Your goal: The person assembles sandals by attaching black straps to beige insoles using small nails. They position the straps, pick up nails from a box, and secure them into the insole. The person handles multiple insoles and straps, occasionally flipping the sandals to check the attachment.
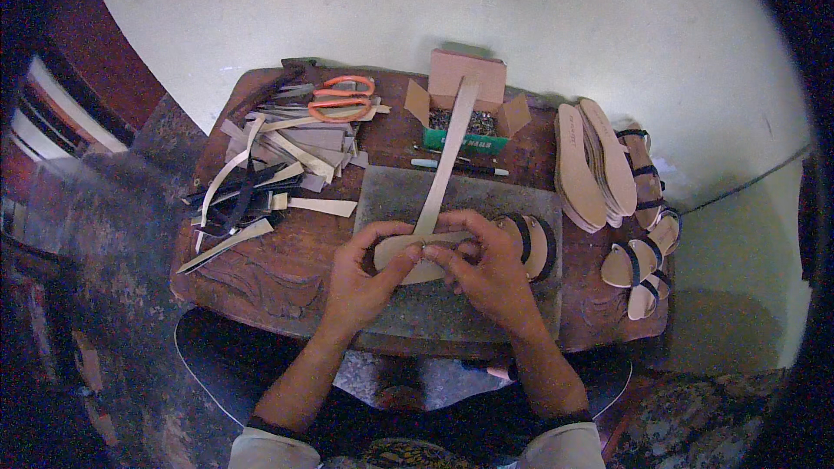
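Observation:
Close to the middle of the table, both hands hold a beige sandal sole [393, 249]. A long pale strap [450, 156] rises from it, pointing away from me. My left hand [369, 271] grips the sole's left part, its thumb lying on top. The fingers of my right hand [488, 274] close on the sole and the strap's near end, the two thumb tips almost meeting there. What lies right under the thumbs is hidden. Just right of my right hand, a pair of sandals with dark straps [540, 247] rests on the grey mat [387, 195].
Orange-handled scissors [341, 99] lie on a heap of strap pieces [304, 149] at left. An open box of nails [469, 126] stands at the back, with a pen [460, 167] before it. Stacked soles [595, 161] and finished sandals [645, 262] sit at right. A wall [347, 9] rises behind.

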Motion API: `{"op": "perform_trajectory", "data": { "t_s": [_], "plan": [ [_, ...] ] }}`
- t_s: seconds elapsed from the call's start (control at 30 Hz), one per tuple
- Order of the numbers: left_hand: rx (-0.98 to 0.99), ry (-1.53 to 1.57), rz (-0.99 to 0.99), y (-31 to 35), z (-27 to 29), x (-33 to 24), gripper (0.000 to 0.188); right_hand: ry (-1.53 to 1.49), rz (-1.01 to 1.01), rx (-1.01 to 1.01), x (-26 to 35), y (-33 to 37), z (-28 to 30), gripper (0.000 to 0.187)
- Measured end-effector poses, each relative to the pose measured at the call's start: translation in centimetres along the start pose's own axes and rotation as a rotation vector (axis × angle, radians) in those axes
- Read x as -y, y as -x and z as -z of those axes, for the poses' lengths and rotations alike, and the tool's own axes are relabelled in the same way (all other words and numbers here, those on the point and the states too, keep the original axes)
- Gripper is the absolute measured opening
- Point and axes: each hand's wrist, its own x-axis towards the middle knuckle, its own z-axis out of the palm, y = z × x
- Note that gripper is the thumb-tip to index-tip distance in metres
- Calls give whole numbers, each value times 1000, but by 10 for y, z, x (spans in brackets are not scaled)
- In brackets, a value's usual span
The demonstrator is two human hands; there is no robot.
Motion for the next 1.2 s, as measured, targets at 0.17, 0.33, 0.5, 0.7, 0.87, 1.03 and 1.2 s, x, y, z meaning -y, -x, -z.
{"op": "perform_trajectory", "data": {
  "t_s": [0.17,0.33,0.5,0.7,0.87,1.03,1.2],
  "plan": [
    [-3,38,22,0,0,0,26,-34,-61,-7,1,0,0,30],
    [2,35,69,1,1,-2,23,3,21,-20,-3,-1,-1,27],
    [-5,-41,-13,1,3,-1,21,-8,12,10,2,-2,1,26],
    [-16,-41,-27,2,1,-1,19,-95,-13,-4,-1,-1,-2,21],
    [-16,-53,-43,3,3,0,19,-50,-27,18,1,-1,-2,19],
    [-26,-34,-19,4,2,2,18,-55,-5,21,-4,-2,-2,21],
    [-32,-21,-16,4,2,3,19,-28,14,9,-6,-2,-3,20]
  ]
}}
